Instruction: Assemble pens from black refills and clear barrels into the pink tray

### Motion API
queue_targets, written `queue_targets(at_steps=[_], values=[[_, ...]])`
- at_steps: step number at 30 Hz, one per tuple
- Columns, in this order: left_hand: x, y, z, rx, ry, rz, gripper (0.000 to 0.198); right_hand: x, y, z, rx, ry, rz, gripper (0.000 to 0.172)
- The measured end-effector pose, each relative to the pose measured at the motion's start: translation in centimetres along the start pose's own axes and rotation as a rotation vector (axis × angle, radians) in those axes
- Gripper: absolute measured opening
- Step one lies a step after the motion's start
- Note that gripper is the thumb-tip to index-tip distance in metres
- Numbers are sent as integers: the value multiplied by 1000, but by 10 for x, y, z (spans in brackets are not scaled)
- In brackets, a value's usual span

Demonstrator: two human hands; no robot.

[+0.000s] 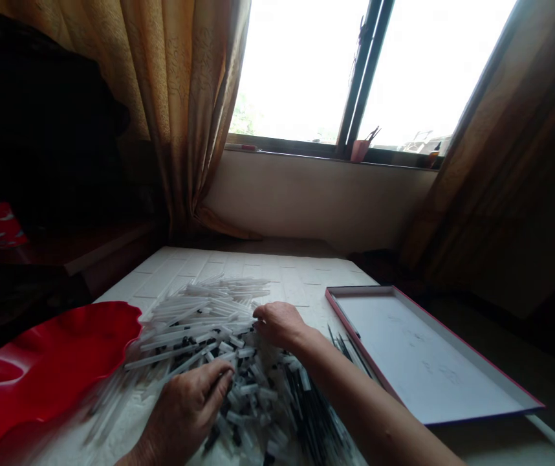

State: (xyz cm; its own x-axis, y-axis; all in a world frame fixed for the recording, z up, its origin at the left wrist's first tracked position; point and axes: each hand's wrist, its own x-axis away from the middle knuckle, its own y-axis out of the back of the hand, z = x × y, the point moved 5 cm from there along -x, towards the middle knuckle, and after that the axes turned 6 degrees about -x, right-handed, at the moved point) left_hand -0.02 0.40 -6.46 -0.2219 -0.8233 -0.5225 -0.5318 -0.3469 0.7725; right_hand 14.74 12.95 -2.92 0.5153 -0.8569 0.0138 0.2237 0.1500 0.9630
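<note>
The fingers of the left hand and right hand curl down onto a heap of clear black-tipped tubes; whether they grip any, I cannot tell. The heap covers the near middle of the surface. Black rods lie between the right hand and a pink-rimmed tray; a red dish overlaps the left edge.

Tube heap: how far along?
Looks done: a bunch of thin dark rods lies apart from the main heap, beside the pink-edged tray. In hand: the left hand and right hand are both on the heap, the right fingers against the clear plastic tubes. Left: most of the heap, clear tubes mixed with black-ended ones, lying in a loose tangle.
</note>
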Motion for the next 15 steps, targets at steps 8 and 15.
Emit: queue_targets(at_steps=[8, 15], values=[[0, -4, 4, -7, 12, 21, 22, 7, -4, -6, -3, 31, 36, 22], [-2, 1, -5, -26, -17, 36, 22, 29, 7, -11, -82, 19, -129, 16]])
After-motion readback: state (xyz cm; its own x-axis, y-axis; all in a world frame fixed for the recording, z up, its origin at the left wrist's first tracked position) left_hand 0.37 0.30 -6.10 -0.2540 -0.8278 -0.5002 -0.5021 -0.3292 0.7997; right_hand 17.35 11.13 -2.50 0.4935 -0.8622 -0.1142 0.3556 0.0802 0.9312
